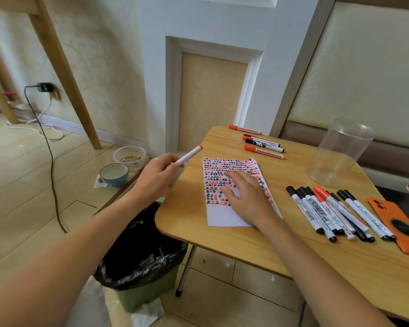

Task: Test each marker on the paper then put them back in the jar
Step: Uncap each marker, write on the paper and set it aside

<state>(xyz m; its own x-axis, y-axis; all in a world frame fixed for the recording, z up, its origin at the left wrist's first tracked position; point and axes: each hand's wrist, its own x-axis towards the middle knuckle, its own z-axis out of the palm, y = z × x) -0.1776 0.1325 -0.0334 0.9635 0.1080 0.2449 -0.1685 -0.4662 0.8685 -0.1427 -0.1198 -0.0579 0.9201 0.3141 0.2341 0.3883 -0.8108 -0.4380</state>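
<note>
My left hand (157, 174) grips a white marker with a red end (189, 155), held in the air just off the table's left edge. My right hand (244, 197) lies flat with spread fingers on the paper (216, 214), which is covered in rows of red and black marks. A clear plastic jar (338, 152) lies tilted at the far right of the table with no markers in it. Several black and red markers (335, 214) lie in a row at the right. Another few markers (263, 145) lie at the table's far edge.
An orange phone (398, 226) lies beside the marker row at the table's right edge. A bin lined with a black bag (142, 260) stands below the table's left edge. Two bowls (122, 166) sit on the floor, and a cable (50, 159) runs across it.
</note>
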